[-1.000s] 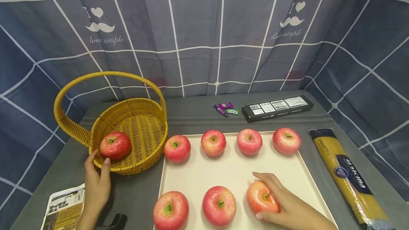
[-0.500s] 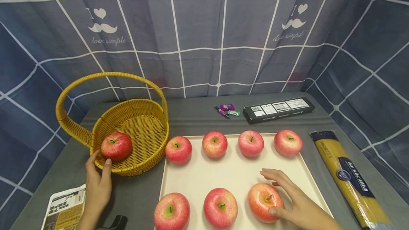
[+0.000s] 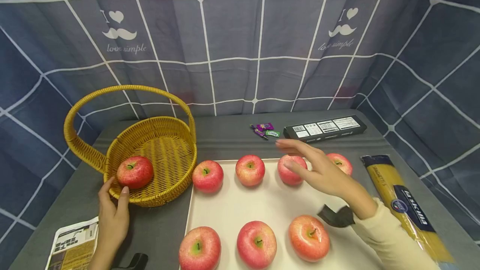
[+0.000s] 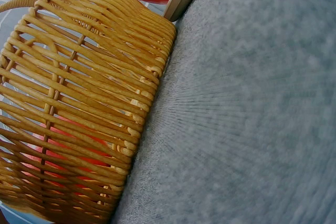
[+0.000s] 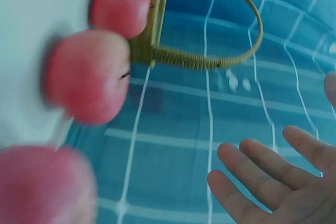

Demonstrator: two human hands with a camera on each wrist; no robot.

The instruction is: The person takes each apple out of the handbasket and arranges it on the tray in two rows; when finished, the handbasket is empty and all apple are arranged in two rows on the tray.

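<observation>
A yellow wicker basket (image 3: 176, 178) with a tall hoop handle stands at left, one red apple (image 3: 135, 171) inside against its near-left wall. My left hand (image 3: 112, 220) holds the basket's near rim by thumb and forefinger; its other fingers are hidden. Over the far right of a cream tray (image 3: 232, 203) my right hand (image 3: 322, 170) hovers with fingers spread and nothing in it. It partly covers a back-row apple (image 3: 290, 172) and the far-right apple (image 3: 339, 163). A glossy orange-red apple (image 3: 309, 238) sits at the tray's near right. Several other apples (image 3: 256, 244) share the tray.
Small wrapped candies (image 3: 264, 129) and a flat black box (image 3: 326, 128) lie behind the tray. A spaghetti packet (image 3: 405, 207) lies right of it, partly under the right forearm. A printed packet (image 3: 75, 243) lies at near left. A grey checked curtain (image 3: 236, 45) hangs behind.
My right hand let go of the orange-red apple at the tray's near right, leaving it there, then rose and moved away toward the back row. The left hand stayed on the basket rim.
</observation>
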